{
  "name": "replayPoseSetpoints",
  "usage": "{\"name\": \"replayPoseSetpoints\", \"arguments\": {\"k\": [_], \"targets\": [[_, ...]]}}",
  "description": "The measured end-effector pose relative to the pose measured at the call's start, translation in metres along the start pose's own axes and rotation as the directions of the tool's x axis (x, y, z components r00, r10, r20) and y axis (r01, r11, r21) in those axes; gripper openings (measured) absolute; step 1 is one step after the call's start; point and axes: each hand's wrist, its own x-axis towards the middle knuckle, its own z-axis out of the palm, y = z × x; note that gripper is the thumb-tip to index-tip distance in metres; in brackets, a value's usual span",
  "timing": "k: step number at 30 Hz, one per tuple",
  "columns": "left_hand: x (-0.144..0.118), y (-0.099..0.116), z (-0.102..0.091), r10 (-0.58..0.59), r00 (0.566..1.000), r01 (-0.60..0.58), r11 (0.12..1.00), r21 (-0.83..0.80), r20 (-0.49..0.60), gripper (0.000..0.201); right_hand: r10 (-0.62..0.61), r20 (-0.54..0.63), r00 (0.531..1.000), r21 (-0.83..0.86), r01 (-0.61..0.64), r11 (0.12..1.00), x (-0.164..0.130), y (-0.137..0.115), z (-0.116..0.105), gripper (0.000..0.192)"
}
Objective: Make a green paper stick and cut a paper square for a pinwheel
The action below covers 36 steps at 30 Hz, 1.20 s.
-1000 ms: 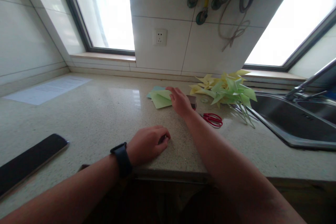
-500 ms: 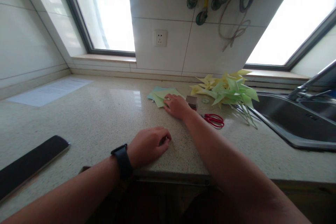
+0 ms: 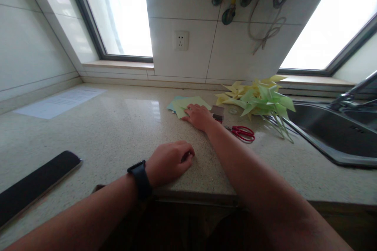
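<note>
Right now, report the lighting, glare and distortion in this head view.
Head view: both windows blown out white; backlight dims the near forearms; a pale reflection shines on the countertop left of the green paper sheets; wide-angle lens bends the window frames outward; the right hand looks reasonably sharp.
</note>
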Motion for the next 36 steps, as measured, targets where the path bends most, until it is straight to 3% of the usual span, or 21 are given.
{"name": "replayPoseSetpoints", "arguments": {"k": [9,28,36], "targets": [[0.000,-0.001,0.000,0.000,1.000,0.000,1.000,-0.005,0.005,0.016,0.134,0.029,0.991,0.049,-0.135,0.990,0.002,0.002,0.000,0.033],[0.000,-0.003,0.001,0.011,1.000,-0.011,1.000,-0.019,-0.006,0.016,0.247,-0.132,0.960,0.376,-0.182,0.909,-0.004,0.014,0.005,0.035],[0.001,-0.009,0.001,0.030,1.000,-0.030,0.999,-0.040,0.001,0.016,0.231,-0.106,0.967,0.546,-0.138,0.826,-0.008,0.014,0.015,0.031]]}}
